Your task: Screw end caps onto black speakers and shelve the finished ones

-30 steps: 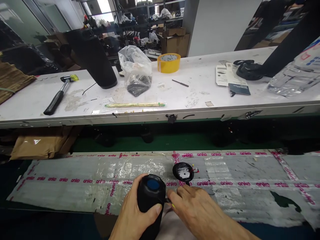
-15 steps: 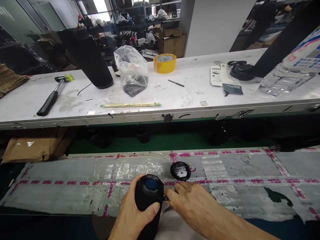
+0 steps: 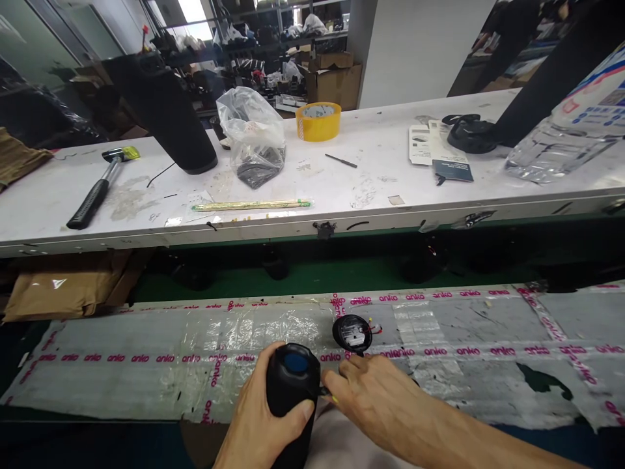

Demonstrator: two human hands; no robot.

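Observation:
My left hand is closed around a black cylindrical speaker-like body, its thumb across the near side. The body's upper end faces up and shows a blue round recess. Against the body's right side, my right hand pinches a thin tool with a dark tip and a bit of yellow; most of it is hidden in the fingers. Just beyond the right hand, a round black cap lies with its inside up and short red and yellow wires sticking out.
Taped plastic sheeting covers the low surface. On the white bench are a hammer, black cylinders, a bagged item, yellow tape, a thin dark rod and a water bottle. Brown packages lie left.
The black body in my left hand has shifted very slightly right. Both hands keep the same grips, and the tool stays at the body's side.

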